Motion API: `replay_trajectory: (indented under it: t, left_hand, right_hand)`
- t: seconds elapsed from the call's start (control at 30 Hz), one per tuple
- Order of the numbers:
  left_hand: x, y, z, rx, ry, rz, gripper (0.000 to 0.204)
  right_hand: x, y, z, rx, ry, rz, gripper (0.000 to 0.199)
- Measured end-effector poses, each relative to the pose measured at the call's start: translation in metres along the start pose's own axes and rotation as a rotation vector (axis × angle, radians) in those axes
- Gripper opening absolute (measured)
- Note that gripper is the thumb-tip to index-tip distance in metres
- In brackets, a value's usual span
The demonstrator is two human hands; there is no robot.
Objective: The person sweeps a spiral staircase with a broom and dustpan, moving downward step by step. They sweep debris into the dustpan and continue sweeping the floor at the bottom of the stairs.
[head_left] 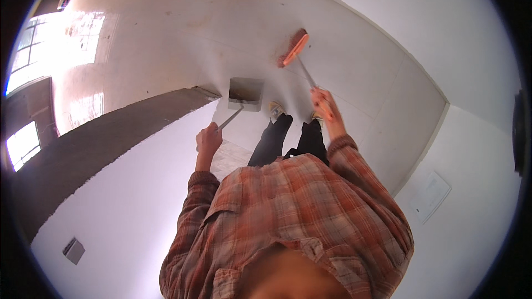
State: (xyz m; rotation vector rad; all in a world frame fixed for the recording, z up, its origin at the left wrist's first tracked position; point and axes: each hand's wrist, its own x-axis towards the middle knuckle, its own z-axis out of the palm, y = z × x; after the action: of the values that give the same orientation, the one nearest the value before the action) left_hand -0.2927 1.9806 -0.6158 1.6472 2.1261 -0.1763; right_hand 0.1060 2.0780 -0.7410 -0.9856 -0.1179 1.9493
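Note:
My left hand (209, 139) is closed round the handle of a long-handled grey dustpan (254, 92). The pan rests on the floor ahead of my feet, its dark inside facing up. My right hand (326, 106) grips the pole of a broom (296, 49) with an orange-red head. The broom head touches the floor, farther off and to the right of the dustpan, with reddish bristles and dark specks beside it. What lies inside the dustpan is too dark to make out.
A pale tiled floor (354, 61) spreads ahead and to the right, meeting a white wall (443, 39). On my left a white wall (127, 188) ends in a rough grey edge (111, 133). Bright windows (27, 50) stand at the far left. My shoes (276, 110) are behind the dustpan.

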Motion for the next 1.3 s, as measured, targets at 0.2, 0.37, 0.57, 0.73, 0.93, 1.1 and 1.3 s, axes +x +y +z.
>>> replay_trajectory:
  t: [0.2, 0.37, 0.57, 0.73, 0.93, 1.1, 1.3]
  left_hand:
    - [0.039, -0.016, 0.024, -0.050, -0.035, 0.016, 0.015]
    - [0.054, -0.021, 0.031, -0.053, -0.070, -0.090, 0.018]
    - [0.049, -0.007, 0.011, -0.066, -0.091, -0.216, 0.018]
    - [0.039, 0.017, 0.000, -0.105, -0.070, -0.302, 0.018]
    - [0.067, 0.023, -0.030, -0.088, -0.068, -0.360, 0.017]
    - [0.080, 0.035, -0.042, -0.086, 0.025, -0.317, 0.016]
    - [0.100, 0.039, -0.047, -0.088, 0.078, -0.298, 0.015]
  right_hand:
    - [-0.096, -0.059, -0.018, -0.109, 0.459, 0.272, 0.017]
    - [-0.064, -0.064, -0.040, -0.667, 0.412, 0.115, 0.026]
    - [0.061, -0.009, -0.008, -0.592, -0.088, 0.231, 0.028]
    - [0.125, 0.056, 0.085, -0.343, 0.036, 0.378, 0.027]
    - [0.197, 0.000, 0.114, -0.392, -0.086, 0.293, 0.022]
    - [0.149, -0.098, 0.082, -0.307, 0.061, 0.282, 0.021]
    - [0.136, -0.176, 0.068, -0.660, 0.316, 0.199, 0.017]
